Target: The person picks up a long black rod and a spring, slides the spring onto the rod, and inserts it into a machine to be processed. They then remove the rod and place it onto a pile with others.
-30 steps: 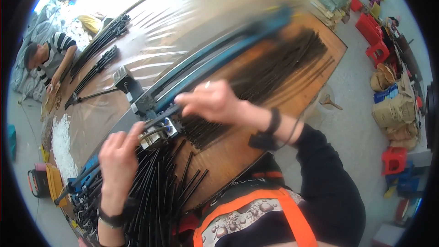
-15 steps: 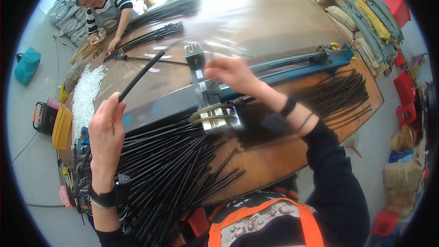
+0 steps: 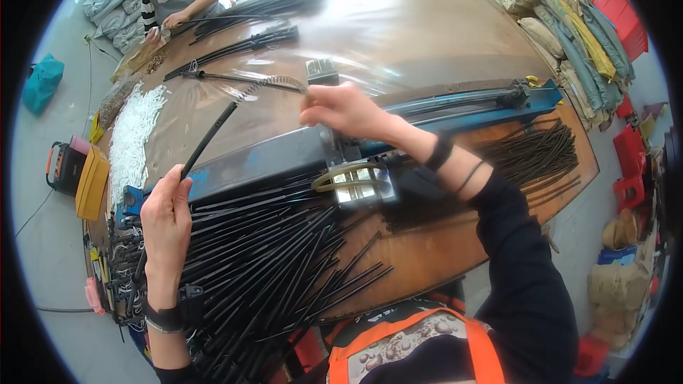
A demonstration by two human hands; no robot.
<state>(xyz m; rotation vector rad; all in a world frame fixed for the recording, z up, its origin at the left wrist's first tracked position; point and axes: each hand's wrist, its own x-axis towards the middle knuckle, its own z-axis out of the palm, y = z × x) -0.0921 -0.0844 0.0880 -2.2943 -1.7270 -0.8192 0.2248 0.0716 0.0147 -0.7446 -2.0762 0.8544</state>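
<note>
My left hand point(image 3: 167, 210) is closed round the lower end of a black tube point(image 3: 208, 140), which slants up and away to the right. A thin coil spring point(image 3: 267, 82) arcs out of the tube's far end towards my right hand point(image 3: 345, 110). That hand is raised over the bench machine, fingers pinched on the spring's other end. Just below it sits the machine's shiny metal block point(image 3: 356, 183), with a tan hose loop point(image 3: 334, 176) across its left side. Many black tubes point(image 3: 263, 256) lie fanned out to the right of my left forearm.
Across the table point(image 3: 427, 21), a co-worker point(image 3: 186, 0) handles a thin rod. A blue rail point(image 3: 491, 103) runs to the right, beyond a bundle of dark springs point(image 3: 533, 153). White pieces point(image 3: 136, 139) are heaped at the left. Sacks point(image 3: 562, 14) are stacked at the far right.
The spring now shows stretched between the tube and my right hand, where motion blurred it before. The tube's tip has dropped slightly. The co-worker has lifted a rod.
</note>
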